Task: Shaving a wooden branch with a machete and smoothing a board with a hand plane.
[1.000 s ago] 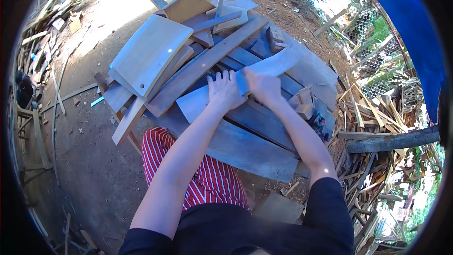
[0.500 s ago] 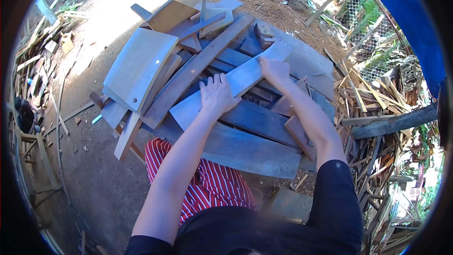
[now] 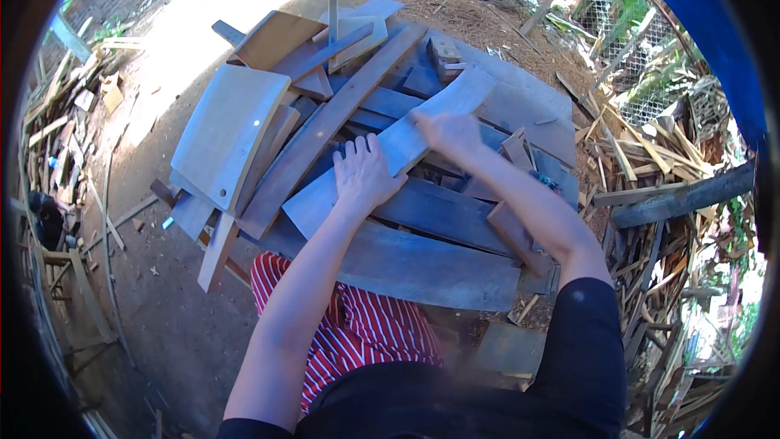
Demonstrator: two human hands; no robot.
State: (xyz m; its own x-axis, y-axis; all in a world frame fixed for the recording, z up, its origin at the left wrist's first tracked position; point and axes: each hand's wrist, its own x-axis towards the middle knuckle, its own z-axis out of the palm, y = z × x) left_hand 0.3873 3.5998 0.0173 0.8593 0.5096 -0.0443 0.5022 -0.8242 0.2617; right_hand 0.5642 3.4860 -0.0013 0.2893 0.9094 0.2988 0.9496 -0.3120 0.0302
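A pale wooden board (image 3: 398,143) lies slantwise across a table heaped with planks, its near end to the left and its far end to the right. On its nearer half rests my left hand (image 3: 362,172), fingers spread and flat against the wood and its left edge. Farther up the same board is my right hand (image 3: 448,136), closed, with the knuckles turned away and the thumb side low on the surface. Whatever may be under or inside those curled fingers is hidden.
Left of the board lie a long brown plank (image 3: 333,130) and a stack of pale cutting boards (image 3: 230,134), one with a hole. A wide plank (image 3: 422,268) runs along the near edge. Scrap wood piles (image 3: 658,154) stand to the right; a person (image 3: 50,219) is at far left.
My right hand has slid down along the board toward my left hand. The left hand stays on the wood. The whole view has shifted slightly.
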